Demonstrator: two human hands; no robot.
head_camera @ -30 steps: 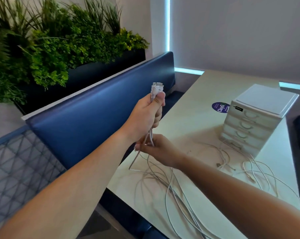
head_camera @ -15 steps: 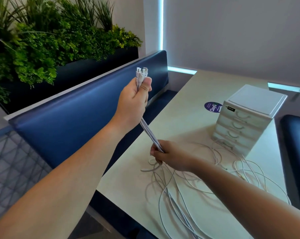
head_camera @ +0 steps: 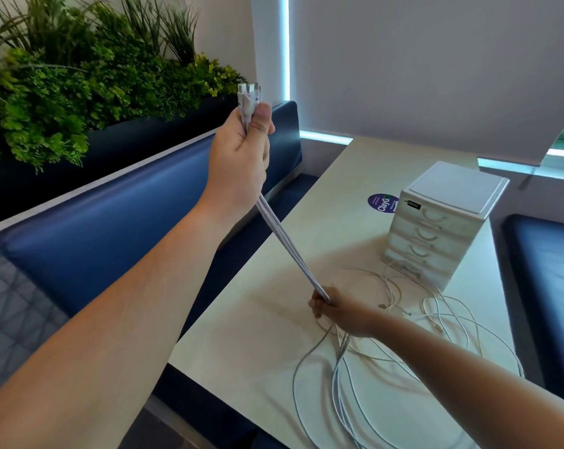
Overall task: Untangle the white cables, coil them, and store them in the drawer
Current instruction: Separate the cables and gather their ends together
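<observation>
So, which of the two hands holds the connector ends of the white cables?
The left hand, raised high: the connectors stick out above its thumb. The right hand grips the same taut white cable bundle lower, near the pale table.

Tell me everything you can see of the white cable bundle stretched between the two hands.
The white cable bundle is several thin cords held taut side by side, slanting from the raised left hand, which grips them just below their plugs, down to the right hand, which grips them low over the table. Past that hand they lie slack on it in loose overlapping loops.
</observation>
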